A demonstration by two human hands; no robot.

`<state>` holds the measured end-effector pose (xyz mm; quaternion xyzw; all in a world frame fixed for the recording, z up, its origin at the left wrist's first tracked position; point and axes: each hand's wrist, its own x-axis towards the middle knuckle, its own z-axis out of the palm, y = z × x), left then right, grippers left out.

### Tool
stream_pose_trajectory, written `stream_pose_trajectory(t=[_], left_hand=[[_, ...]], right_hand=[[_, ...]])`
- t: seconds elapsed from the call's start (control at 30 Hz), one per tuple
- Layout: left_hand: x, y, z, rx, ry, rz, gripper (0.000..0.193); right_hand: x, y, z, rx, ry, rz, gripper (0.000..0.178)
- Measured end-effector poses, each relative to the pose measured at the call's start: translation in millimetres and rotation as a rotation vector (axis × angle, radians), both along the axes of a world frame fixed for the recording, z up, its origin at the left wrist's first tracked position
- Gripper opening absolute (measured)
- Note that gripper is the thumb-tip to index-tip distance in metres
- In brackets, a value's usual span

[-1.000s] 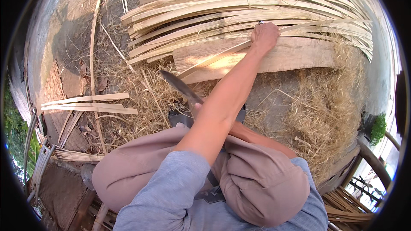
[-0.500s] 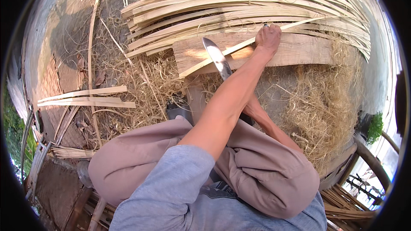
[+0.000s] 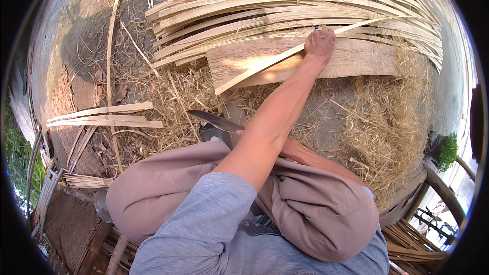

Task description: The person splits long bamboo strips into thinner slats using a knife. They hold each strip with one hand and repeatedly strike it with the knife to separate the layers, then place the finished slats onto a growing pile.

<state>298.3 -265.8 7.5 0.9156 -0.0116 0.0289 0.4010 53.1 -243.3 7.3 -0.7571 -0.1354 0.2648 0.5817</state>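
My left arm reaches across my right one, and my left hand [image 3: 320, 45] is closed round a long pale bamboo strip [image 3: 262, 70]. This strip lies slanted over a wooden board [image 3: 361, 61], its near end sticking out past the board's left part. Under my left forearm, my right hand [image 3: 239, 132] is mostly hidden, with only a fingertip showing. From it a knife [image 3: 216, 120] points left, its dark blade clear of the strip and lower than the board. The knife's handle is out of sight behind my forearm.
Beyond the board lies a wide pile of bamboo strips [image 3: 244, 2]. Several loose strips [image 3: 109, 121] rest at the left. Curly shavings [image 3: 377, 127] cover the ground on both sides. My bent legs [image 3: 326, 209] are close beneath my arms. A green plant [image 3: 447, 153] stands far right.
The knife has come down and toward me, away from the strip. Its tip has swung from pointing up to pointing left. My left hand and the strip have hardly moved.
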Motion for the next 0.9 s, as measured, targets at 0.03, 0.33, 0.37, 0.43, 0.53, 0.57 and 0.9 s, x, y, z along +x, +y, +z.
stream_pose_trajectory(t=[0.03,0.33,0.37,0.43,0.53,0.57,0.9], left_hand=[[2,3,1,0.010,0.002,0.015,0.017],[28,13,-18,-0.048,0.179,-0.019,0.020],[29,20,-22,-0.069,0.211,0.012,0.022],[33,21,-16,-0.031,0.299,-0.060,0.025],[36,23,-2,-0.044,0.324,-0.150,0.031],[35,27,0,-0.059,0.321,-0.159,0.033],[42,35,-4,-0.045,0.375,-0.203,0.041]], right_hand=[[-3,4,5,-0.010,-0.026,0.010,0.034],[35,-18,5,-0.044,0.168,-0.170,0.033],[25,-8,5,-0.032,0.097,-0.151,0.033],[13,7,12,-0.058,-0.012,-0.156,0.033],[18,19,31,-0.144,-0.122,-0.254,0.033],[24,18,38,-0.178,-0.138,-0.295,0.033],[15,16,-14,-0.060,-0.085,-0.306,0.041]])
